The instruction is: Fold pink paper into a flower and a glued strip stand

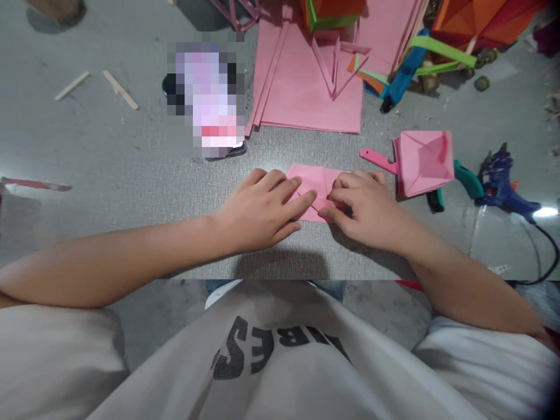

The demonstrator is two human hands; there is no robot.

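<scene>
Working with both hands on a creased pink paper piece [321, 175], flat on the gray tabletop [144, 192], in the middle of the scene and toward the near edge. Laying the left hand [266, 207] palm down over the left part of the paper, fingers open and spread, tips resting on its surface. Curling the right hand [365, 201] over the right part, gripping a fold between thumb and bent fingers, just beside the left fingertips.

Just to the right and slightly farther: a stack of folded pink squares [424, 163], with a pink handle [378, 158] pierced by a small hole sticking out at the left and teal handles [468, 179] showing at the right and near sides. Farther right, a dark blue glue gun [507, 181], with a black cord [555, 242] curving to the near side.

On the far side, beyond the hands, large pink sheets [306, 111], with narrow pink strips [273, 64] along the left and a bent pink strip shape [333, 76] on top. To the right of those, a blue cutter [405, 73], a bright green strip [441, 44] and orange paper [476, 20].

Far left of the hands, a pixelated object [210, 99], too obscured to identify. Farther left, two flat wooden sticks [121, 90], well apart from the paper.
</scene>
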